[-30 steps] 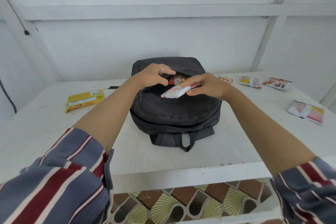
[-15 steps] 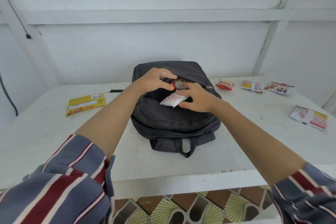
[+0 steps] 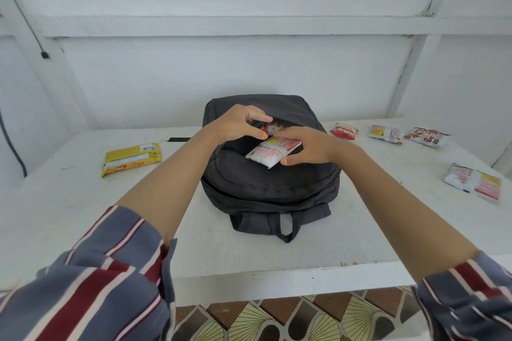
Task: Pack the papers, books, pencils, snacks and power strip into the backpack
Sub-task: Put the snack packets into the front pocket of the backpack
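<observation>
A white table (image 3: 83, 216) fills the view, and on it, in the middle, lies the dark grey backpack (image 3: 266, 183), flat, with its carry loop toward the person and its front pocket unzipped. The left hand (image 3: 235, 124) is curled at the far lip of that pocket, fingers above and thumb below, pinching the cloth so the mouth gapes. The right hand (image 3: 310, 147) holds a white snack packet (image 3: 270, 151) between fingers and thumb, half over the opening and resting on the bag's front. A yellow packet (image 3: 131, 159) lies well to the left of the bag, and a white and red packet (image 3: 475, 185) lies near the table's right edge. Three small snack packets (image 3: 386, 134) sit in a row at the back right. A red packet (image 3: 267, 128) shows inside the pocket, just beside the left thumb
</observation>
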